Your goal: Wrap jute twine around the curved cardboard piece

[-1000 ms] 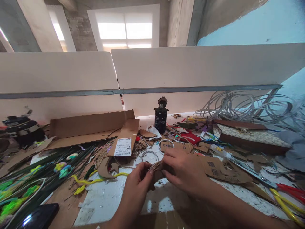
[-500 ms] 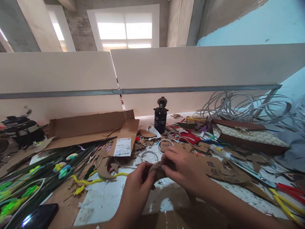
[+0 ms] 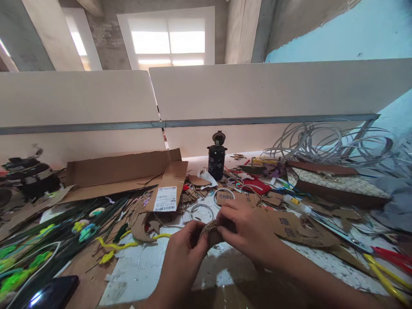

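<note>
Concrete wall [image 3: 109, 40] and pale panels [image 3: 273, 92] backed a white worktop [image 3: 149, 262], crowded with cardboard scraps [image 3: 280, 222]. Over its near part, left hand [image 3: 184, 245] and right hand [image 3: 246, 228] had fingers pinched nearly closed on either side of a cardboard piece [image 3: 213, 238]. Curve looked formed, work midway; what was left, couldn't tell from here.

a craft workshop, by the look of it — a white table [image 3: 135, 262] strewn with cardboard scraps [image 3: 289, 225], yellow cord [image 3: 124, 245] and red-handled scissors [image 3: 389, 254], pale coils [image 3: 325, 148] piled behind; bare concrete wall [image 3: 107, 40] and a bright window [image 3: 150, 42] above.
</note>
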`<state>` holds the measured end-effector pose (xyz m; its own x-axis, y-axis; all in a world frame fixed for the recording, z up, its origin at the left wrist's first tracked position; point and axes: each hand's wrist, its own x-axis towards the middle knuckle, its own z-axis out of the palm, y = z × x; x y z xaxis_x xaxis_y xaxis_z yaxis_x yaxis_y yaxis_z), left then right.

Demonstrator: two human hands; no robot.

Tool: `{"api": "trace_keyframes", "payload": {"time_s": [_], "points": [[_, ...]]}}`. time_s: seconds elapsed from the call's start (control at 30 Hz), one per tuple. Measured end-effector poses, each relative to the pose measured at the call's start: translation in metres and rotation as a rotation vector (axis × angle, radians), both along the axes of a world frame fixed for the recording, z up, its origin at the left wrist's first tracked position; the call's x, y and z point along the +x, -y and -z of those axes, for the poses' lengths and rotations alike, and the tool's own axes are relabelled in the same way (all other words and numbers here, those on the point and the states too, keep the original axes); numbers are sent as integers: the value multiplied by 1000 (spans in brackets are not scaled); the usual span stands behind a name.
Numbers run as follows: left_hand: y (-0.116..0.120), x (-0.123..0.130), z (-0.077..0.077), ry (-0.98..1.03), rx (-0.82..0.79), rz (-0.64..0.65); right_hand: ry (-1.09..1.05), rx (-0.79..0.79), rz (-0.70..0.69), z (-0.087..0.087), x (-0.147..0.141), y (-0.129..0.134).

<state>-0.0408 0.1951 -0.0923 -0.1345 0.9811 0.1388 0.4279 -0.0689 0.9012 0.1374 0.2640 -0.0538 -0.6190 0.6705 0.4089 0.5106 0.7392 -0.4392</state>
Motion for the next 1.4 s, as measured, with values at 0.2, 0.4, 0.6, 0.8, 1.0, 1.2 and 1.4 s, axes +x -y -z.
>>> {"api": "trace_keyframes", "payload": {"time_s": [0.2, 0.4, 0.6, 0.8, 1.0, 1.2, 1.4], "points": [[-2, 0, 2, 63, -8, -5, -8, 69, -21, 3, 0, -1], [-1, 1, 2, 86, -7, 1, -14, 42, 1, 4, 0, 0], [0, 3, -3, 106, 0, -2, -98, -81, 49, -5, 1, 0], [1, 2, -2, 86, -2, 8, -186, -437, -27, -6, 2, -10], [0, 4, -9, 19, -3, 14, -253, -597, -38, -1, -1, -6], [-1, 4, -10, 33, -27, 29, -257, -597, -59, -4, 0, -3], [-3, 2, -5, 206, -72, 3, -206, -511, -36, -12, 3, -4]]}}
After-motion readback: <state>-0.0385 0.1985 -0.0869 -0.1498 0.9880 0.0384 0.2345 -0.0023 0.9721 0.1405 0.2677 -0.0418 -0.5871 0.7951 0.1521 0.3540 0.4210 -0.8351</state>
